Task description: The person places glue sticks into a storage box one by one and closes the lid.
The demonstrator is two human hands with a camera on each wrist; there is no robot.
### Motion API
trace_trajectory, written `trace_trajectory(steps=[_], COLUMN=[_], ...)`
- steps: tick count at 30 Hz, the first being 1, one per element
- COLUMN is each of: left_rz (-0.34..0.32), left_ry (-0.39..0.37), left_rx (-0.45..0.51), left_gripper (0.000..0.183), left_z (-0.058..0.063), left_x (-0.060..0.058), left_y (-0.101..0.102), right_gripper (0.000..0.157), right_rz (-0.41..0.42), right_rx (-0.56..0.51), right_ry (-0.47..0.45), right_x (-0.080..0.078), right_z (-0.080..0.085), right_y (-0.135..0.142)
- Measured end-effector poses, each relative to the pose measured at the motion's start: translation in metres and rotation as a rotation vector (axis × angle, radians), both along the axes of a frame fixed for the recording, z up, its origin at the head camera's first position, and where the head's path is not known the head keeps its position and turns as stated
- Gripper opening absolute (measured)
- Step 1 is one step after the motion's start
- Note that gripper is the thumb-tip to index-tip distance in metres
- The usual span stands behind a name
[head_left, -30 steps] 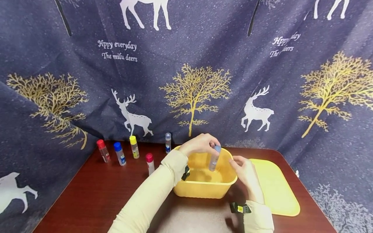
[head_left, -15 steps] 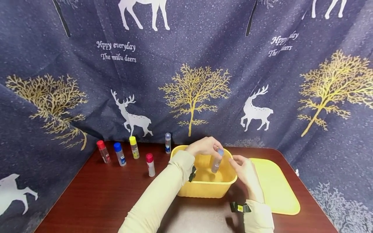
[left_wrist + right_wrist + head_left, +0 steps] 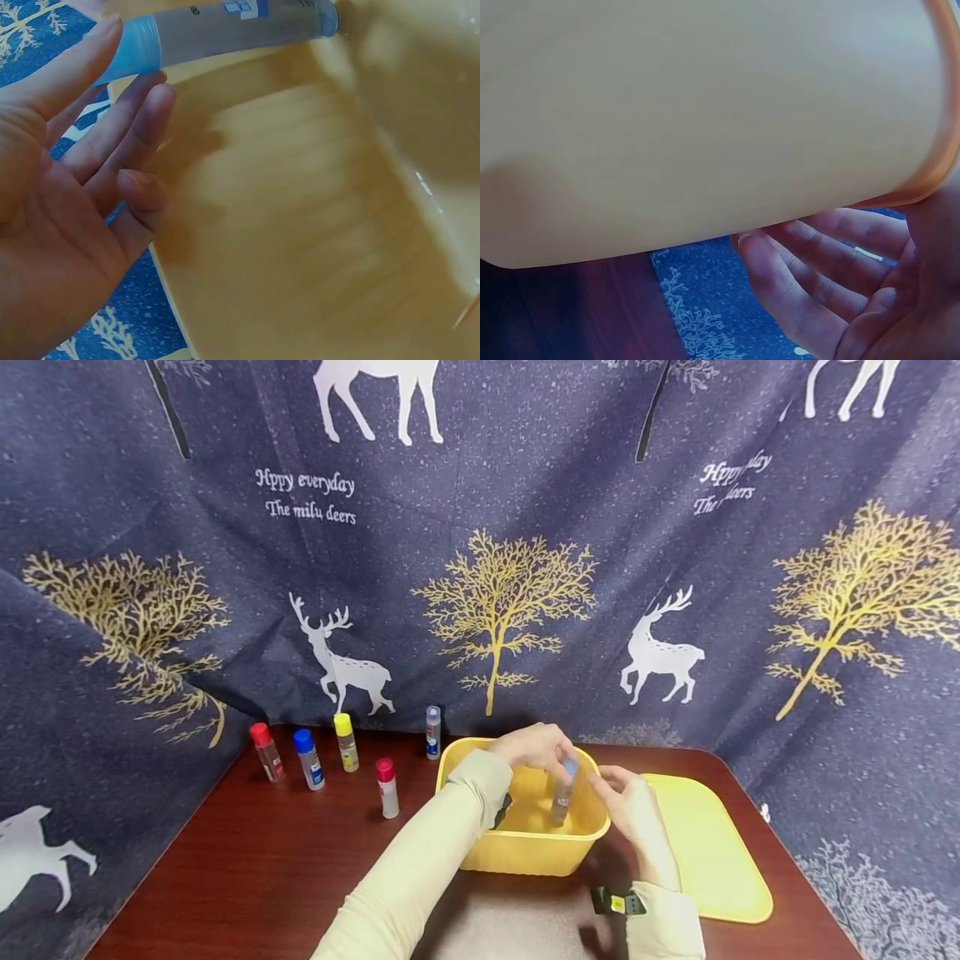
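Observation:
My left hand (image 3: 536, 748) reaches down into a yellow plastic box (image 3: 525, 855) and pinches a small clear bottle (image 3: 562, 800) by its light blue cap. In the left wrist view, thumb and fingertips hold the cap (image 3: 133, 46), while the bottle's body points down toward the box floor. In the head view the bottle stands near upright inside the right end, its base close over the floor. My right hand (image 3: 632, 806) grips the box's right rim, thumb at the edge. The right wrist view shows its fingers (image 3: 769, 274) curled along the outer wall.
Left of the box stand bottles with red (image 3: 267, 752), blue (image 3: 308, 760), yellow (image 3: 346, 743) and dark pink (image 3: 387, 788) caps. A clear-capped bottle (image 3: 432, 733) is at the back. The yellow lid (image 3: 716, 852) lies right on the brown table (image 3: 247, 868).
My left hand has moved down and slightly right, lowering the blue-capped bottle deeper into the box. My right hand has stayed at the rim.

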State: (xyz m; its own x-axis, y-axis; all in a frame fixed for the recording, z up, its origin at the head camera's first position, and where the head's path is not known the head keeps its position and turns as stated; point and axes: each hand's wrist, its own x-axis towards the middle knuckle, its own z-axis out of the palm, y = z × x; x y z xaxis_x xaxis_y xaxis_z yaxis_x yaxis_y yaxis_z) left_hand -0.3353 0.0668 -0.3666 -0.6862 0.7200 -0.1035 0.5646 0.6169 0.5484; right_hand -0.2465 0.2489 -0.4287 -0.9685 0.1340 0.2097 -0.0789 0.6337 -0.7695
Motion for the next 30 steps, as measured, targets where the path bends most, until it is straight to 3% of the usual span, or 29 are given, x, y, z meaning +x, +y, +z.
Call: trace_trajectory(steps=[13,22,30], left_rz=[-0.023,-0.021,-0.044], left_ry=[0.016,0.092,0.078], left_rx=[-0.001,-0.006,-0.002], left_gripper=[0.026,0.031,0.033], left_z=[-0.012,-0.016,-0.019], left_x=[0.003,0.005,0.004], left_y=[-0.005,-0.001,0.001], right_gripper=[0.033,0.034,0.035], right_rz=[0.0,-0.001,-0.002], right_rx=[0.02,0.006,0.017], right_ry=[0.003,0.008,0.007], right_x=[0.001,0.0,0.002], right_z=[0.002,0.002,0.003], right_y=[-0.002,-0.002,-0.001])
